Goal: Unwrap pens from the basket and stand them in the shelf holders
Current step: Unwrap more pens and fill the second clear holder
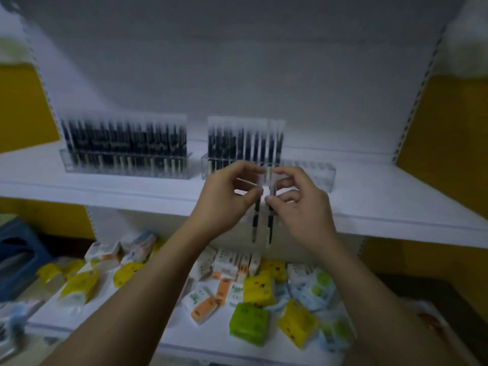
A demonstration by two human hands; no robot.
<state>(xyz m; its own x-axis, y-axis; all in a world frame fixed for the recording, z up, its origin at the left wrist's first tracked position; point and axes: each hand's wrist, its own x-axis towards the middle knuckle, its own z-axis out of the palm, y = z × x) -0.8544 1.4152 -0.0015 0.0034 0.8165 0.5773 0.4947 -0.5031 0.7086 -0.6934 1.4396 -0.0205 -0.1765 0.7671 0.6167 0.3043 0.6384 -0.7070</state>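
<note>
Holding two pens upright, side by side, just near of the right holder [311, 171], likely to line tips up with its empty slots. Left hand [227, 196] fingers [253, 190] pinched shut around the left pen [255, 220]; right hand [298, 199] fingers closed on the right pen [270, 223]. Left holder [126, 165] looking full.

upper shelf [105, 188]: two clear pen holders [126, 165] | lower shelf [158, 331]: scattered packets [257, 287]
</note>
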